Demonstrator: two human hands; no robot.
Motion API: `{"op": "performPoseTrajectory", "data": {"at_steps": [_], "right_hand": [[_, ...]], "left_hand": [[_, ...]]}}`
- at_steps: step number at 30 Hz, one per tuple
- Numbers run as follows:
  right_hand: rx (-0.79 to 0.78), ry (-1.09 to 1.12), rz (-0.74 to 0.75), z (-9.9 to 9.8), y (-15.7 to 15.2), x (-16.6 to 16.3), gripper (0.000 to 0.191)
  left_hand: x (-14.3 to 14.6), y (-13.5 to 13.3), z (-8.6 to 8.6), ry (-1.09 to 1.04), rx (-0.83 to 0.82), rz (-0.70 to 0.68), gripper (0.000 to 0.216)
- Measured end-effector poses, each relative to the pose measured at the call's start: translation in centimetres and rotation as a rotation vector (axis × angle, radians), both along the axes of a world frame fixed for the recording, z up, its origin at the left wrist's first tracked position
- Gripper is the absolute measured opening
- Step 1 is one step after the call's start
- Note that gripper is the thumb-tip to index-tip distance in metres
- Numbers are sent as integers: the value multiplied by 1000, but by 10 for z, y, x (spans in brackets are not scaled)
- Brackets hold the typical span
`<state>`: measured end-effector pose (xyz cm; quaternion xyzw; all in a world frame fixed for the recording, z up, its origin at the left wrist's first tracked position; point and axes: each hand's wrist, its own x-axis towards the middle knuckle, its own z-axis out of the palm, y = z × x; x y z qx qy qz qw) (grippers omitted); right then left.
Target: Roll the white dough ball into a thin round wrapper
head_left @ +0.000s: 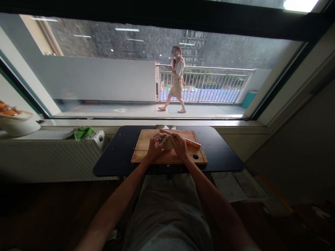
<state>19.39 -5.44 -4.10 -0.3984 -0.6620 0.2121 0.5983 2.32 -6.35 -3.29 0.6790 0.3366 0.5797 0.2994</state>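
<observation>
Fingers point(157, 138) around a pale lump point(167, 144), floor marking point(120, 110) outside illegible

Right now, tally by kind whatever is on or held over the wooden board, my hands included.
Left hand and right hand: 2
Pale dough lump: 1
Rolling pin: 1
Total: 4

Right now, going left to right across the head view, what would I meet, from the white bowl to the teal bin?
White bowl, green cloth, left hand, dough, right hand, teal bin.
</observation>
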Motion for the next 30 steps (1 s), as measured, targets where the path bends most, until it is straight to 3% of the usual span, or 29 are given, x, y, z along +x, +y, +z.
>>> {"op": "performPoseTrajectory", "data": {"at_steps": [8,15,21,30], "right_hand": [[-2,20,-14,0,2,-2,29],[-8,60,-91,-4,6,-2,28],[6,65,-25,-3,3,-2,31],[10,72,-70,-1,2,1,37]], "left_hand": [[0,10,-11,-106,-93,68,33],[1,16,-16,-79,-300,-153,42],[1,11,-11,-118,-150,-151,43],[3,13,-11,-126,-161,-83,42]]}}
